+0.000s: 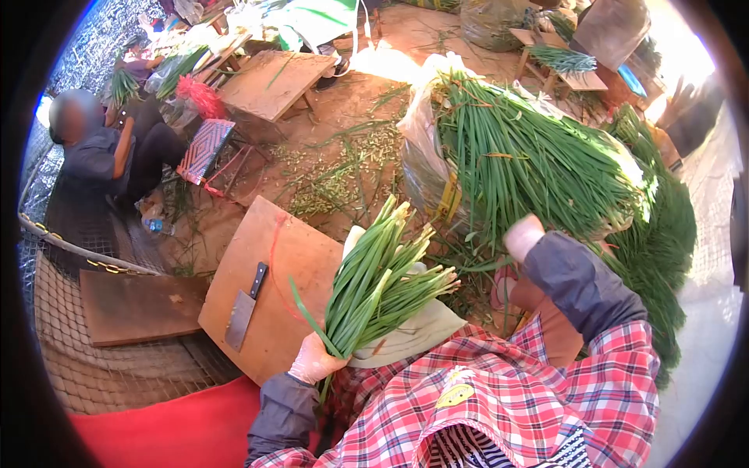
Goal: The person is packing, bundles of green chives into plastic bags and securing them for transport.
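Observation:
My left hand (314,359), in a thin clear glove, is closed round a bunch of green chives (367,288) over my lap. Their pale cut ends point up and to the right. My right hand (523,236) is at the near edge of a big heap of chives (523,148), blurred, its fingers hard to make out. To the left of the bunch, a wooden board (289,257) carries a cleaver (246,306) with a black handle. A pale cloth (413,331) lies across my lap under the bunch.
A plastic bag (425,148) wraps the heap's left side. Trimmed scraps (343,168) litter the ground ahead. A low wooden table (277,82) and a woven stool (204,152) stand further off. Another person (94,156) sits at the left. A dark board (140,306) lies nearer.

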{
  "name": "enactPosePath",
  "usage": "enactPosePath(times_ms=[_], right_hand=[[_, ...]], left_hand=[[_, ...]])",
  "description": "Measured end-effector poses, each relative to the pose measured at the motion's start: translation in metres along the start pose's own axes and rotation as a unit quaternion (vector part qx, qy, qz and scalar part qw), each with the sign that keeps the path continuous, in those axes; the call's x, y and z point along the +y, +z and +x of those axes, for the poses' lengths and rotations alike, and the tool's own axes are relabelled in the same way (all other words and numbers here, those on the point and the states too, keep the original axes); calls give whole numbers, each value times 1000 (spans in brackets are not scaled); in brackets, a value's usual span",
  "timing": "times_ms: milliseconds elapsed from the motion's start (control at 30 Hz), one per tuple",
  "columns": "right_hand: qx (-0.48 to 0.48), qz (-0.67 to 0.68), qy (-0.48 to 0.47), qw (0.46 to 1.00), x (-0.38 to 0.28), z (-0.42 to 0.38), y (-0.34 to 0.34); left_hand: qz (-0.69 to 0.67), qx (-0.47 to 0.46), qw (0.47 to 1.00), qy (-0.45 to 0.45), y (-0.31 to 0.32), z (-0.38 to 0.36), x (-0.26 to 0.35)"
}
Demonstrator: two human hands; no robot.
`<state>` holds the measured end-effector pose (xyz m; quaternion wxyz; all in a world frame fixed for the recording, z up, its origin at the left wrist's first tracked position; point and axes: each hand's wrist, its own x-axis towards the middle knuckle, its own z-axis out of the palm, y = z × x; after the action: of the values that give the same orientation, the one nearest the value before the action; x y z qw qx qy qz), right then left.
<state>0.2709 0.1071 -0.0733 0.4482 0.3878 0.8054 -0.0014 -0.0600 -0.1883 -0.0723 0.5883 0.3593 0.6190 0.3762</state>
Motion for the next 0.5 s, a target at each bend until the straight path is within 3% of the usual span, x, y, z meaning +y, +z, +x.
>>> enactPosePath(times_ms=[33, 67, 133, 200, 267, 333, 400, 500], right_hand=[[-49, 15, 9, 999, 12, 29, 36], [71, -34, -9, 997, 5, -14, 15], [231, 142, -94, 958, -19, -54, -30], [253, 368, -195, 873, -60, -74, -64], [217, 513, -293, 777, -96, -81, -79], [254, 566, -299, 725, -128, -54, -71], [174, 683, -292, 647, -134, -46, -73], [65, 755, -286, 586, -133, -53, -79]], left_hand=[[0, 3, 1000, 22, 1, 1, -1], [-7, 4, 1000, 27, 6, 3, -1], [-19, -1, 1000, 17, 15, 5, 7], [-20, -5, 1000, 5, 19, 3, 17], [20, 1, 1000, 11, 24, -2, 26], [101, 11, 995, 20, 30, -9, 41], [220, 20, 975, 35, 31, -14, 44], [191, 29, 980, 45, 30, -14, 41]])
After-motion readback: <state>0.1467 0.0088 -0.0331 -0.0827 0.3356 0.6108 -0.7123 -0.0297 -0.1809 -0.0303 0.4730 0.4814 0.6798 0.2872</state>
